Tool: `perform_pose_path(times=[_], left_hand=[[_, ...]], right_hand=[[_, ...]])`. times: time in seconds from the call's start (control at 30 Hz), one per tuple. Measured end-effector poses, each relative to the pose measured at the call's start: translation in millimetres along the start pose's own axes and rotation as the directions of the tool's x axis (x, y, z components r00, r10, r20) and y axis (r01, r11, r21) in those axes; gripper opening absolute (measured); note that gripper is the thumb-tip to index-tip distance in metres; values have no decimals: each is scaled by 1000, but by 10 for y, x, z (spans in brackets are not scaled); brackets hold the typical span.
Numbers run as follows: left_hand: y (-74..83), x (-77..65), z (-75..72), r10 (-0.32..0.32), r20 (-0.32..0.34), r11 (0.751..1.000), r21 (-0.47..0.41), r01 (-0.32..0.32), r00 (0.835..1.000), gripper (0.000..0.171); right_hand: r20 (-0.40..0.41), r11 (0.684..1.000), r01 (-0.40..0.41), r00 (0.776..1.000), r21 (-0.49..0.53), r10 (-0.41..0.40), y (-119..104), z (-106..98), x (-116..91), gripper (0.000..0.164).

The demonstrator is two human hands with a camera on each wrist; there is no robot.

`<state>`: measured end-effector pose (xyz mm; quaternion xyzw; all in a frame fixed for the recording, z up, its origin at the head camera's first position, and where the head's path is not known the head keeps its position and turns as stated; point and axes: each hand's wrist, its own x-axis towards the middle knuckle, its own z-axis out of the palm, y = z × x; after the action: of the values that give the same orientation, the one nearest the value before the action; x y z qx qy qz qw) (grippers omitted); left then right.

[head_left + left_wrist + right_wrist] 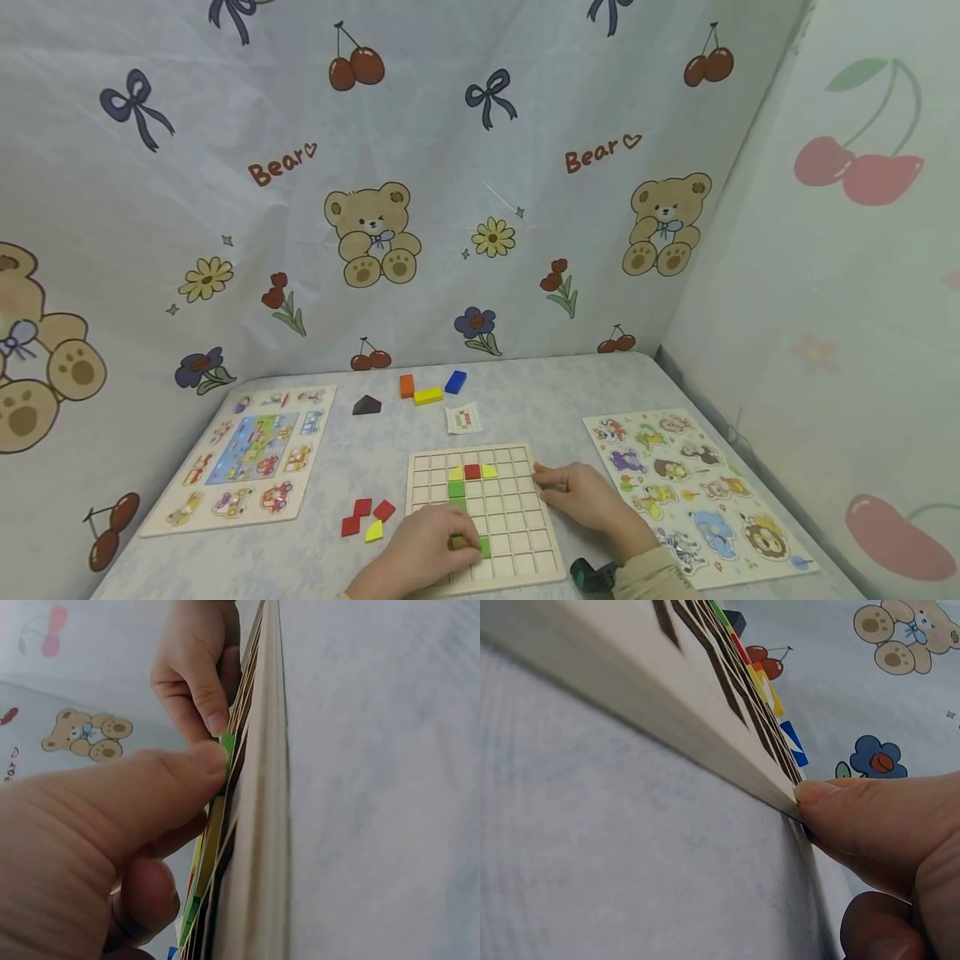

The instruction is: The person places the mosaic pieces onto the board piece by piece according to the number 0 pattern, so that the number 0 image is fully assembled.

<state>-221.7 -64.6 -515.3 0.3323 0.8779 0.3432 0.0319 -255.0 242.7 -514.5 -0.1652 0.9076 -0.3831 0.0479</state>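
One grid board [497, 507], six o'clock on my worktop [555, 400].
The left hand [429, 542] half-hides a green tile [485, 547]; whether its fingers pinch it, I can't tell. The right hand [581, 497] pinches the board's two-o'clock edge. Bear-printed cloth [442, 125] rises at twelve.

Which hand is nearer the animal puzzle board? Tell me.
Right. The right hand grips the edge of the grid board, just left of the animal puzzle board; the left hand is farther left, over the grid board.
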Motion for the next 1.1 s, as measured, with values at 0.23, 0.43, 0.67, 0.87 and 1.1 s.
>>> perform_pose_path(times=[0.23,0.43,0.67,0.87,1.1], left_hand=[[7,-5,23,-68,-2,996,-59,68,998,8],[0,-12,12,-66,8,997,-41,66,998,7],[-70,-38,-308,-210,-191,959,153,240,959,11],[-307,-133,-653,-478,-344,786,243,568,809,26],[-402,-196,-735,-582,-234,729,273,627,779,31]], right_hand=[[3,1000,2,1000,7,-2,27,10,1,36],[5,1000,1,1000,16,-1,59,29,-4,36],[5,1000,-5,1000,17,5,44,22,4,35],[-1,1000,-3,1000,6,3,36,21,14,35],[-2,1000,-8,1000,11,8,35,25,14,36]])
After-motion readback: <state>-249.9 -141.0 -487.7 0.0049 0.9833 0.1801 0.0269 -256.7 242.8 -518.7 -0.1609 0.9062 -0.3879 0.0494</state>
